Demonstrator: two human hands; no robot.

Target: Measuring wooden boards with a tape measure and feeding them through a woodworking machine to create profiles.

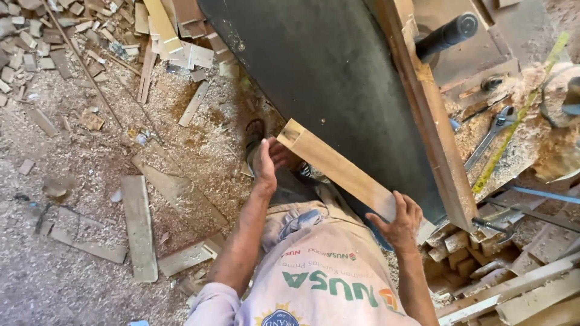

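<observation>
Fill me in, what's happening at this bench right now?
A person holds a light wooden plank with both bare hands: the left hand grips near its far end, the right hand clasps the near end. The plank slants in front of a dark machine panel. A wrench and a yellow tape measure lie on the sawdust-covered bench. Wood offcuts and shavings litter the floor.

plank (338,169): we see pale wood, smooth, matt
machine side (326,72): we see dark, matt, dusty panel
wrench (489,136): we read it as grey metal, dull shine
floor (72,181): rough, with sawdust and wood offcuts
shirt (320,271): light cloth, creased
</observation>
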